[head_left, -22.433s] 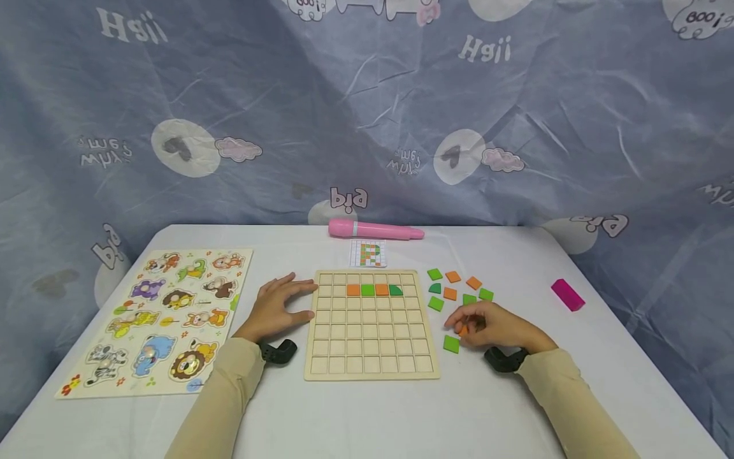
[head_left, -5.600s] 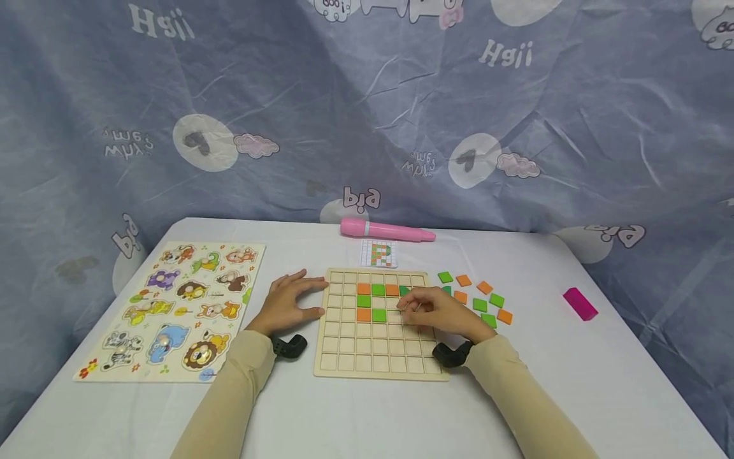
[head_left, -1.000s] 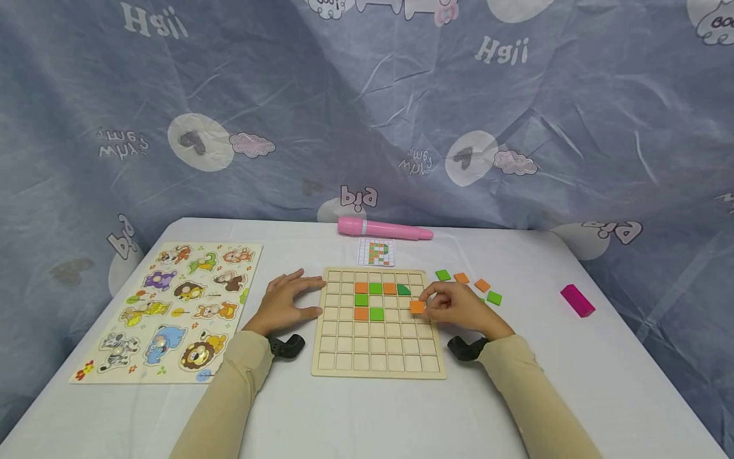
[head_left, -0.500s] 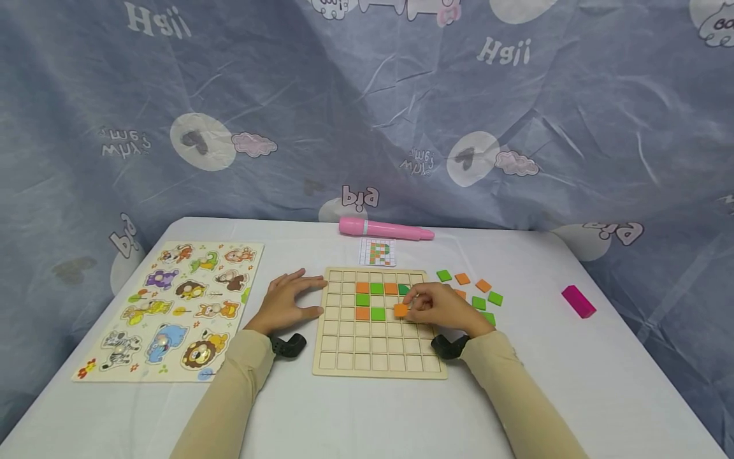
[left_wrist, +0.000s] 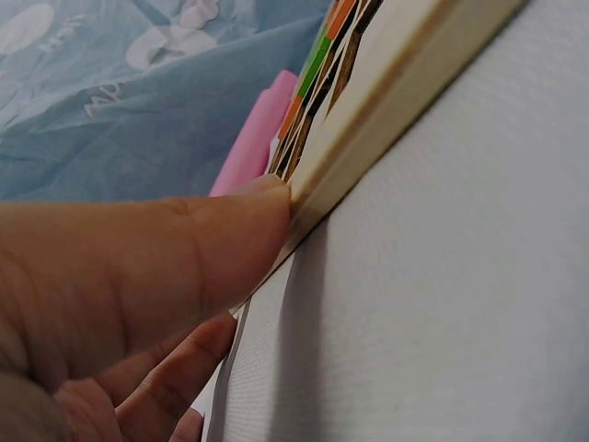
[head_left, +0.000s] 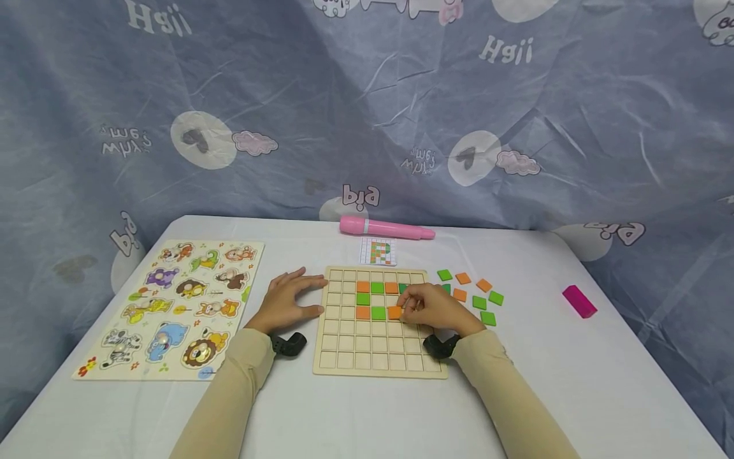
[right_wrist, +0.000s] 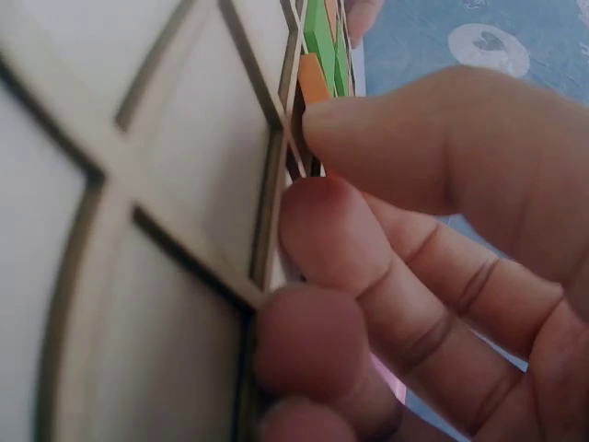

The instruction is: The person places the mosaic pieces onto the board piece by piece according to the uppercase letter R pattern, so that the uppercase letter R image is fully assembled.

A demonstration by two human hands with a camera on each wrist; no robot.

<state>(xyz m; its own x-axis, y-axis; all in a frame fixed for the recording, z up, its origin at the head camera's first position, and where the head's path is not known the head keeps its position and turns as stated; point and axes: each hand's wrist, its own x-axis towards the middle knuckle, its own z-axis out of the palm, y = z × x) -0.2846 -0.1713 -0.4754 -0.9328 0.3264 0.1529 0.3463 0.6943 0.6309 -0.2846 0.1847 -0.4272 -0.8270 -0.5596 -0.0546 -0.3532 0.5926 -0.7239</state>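
Lettering on the blue-grey printed fabric backdrop includes "why?" and "me?", inverted, at left and centre; text at the upper right is cut off. A small white gridded paper card, centre of frame, bears an orange-and-green R-like figure. Compared with half a second ago, the square orange tile has shifted left, now beside a square green tile on the pale wooden grid board; full seating cannot be told. Right hand: grip pinching the orange tile. Left hand: grip released, fingers extended, thumb touching the board's left edge.
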